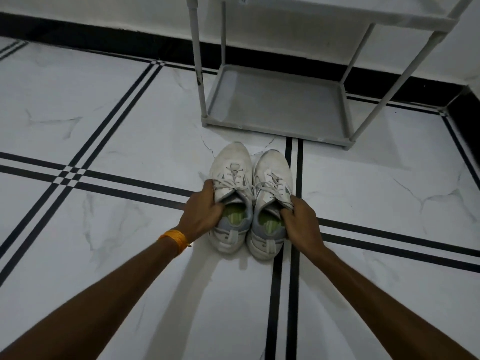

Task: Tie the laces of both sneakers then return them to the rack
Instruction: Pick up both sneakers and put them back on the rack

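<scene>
Two white sneakers with green insoles stand side by side on the tiled floor, toes pointing away from me. My left hand (pixel 205 209) grips the left sneaker (pixel 232 172) at its outer collar, fingers inside the opening. My right hand (pixel 298 216) grips the right sneaker (pixel 272 175) the same way on its outer side. The laces of both lie across the tongues; whether they are knotted is hard to tell. The grey shoe rack (pixel 275 105) stands just beyond the toes, its bottom shelf bare.
White marble-look floor with black double stripes (pixel 293 281) running under the shoes. A black skirting board (pixel 104 40) lines the white wall behind the rack. An orange band sits on my left wrist (pixel 175 239).
</scene>
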Available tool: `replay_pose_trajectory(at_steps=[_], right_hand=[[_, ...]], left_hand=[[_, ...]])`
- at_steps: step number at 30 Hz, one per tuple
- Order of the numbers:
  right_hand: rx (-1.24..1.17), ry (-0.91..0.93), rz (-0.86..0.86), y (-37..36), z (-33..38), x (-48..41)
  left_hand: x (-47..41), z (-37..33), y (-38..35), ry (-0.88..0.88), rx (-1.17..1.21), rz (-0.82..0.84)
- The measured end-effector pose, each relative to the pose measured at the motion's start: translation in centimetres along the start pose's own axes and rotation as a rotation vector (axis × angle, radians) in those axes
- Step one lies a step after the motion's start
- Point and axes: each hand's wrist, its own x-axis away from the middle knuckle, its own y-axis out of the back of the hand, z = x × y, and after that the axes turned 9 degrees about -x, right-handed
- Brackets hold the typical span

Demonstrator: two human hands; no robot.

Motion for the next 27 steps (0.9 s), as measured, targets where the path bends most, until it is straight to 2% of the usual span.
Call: replay_pose_trajectory(at_steps=[7,11,18,23,27], right_hand=[[0.078,0.091,-0.061,7.3,6.9,-1.2],[0.082,0.109,-0.081,12.8,14.3,-1.8],[0.088,0.117,-0.07,24.8,30.5,-4.0],[0.094,0.068,-0.082,31.4,39.3,-8.5],[0.093,0.032,-0.081,34.5,43.6,-14.3]], left_hand=[[-1.0,-7.3,5.4,-0.084,0.033,-0.036],[-0.6,-13.6,11.5,-0.081,0.091,-0.068],[-1.7,-28.2,26.4,-0.05,0.072,-0.019],[-5.7,-37.1,35.0,-0.054,0.072,0.023],[-11.3,-41.4,38.1,-0.065,0.083,0.015]])
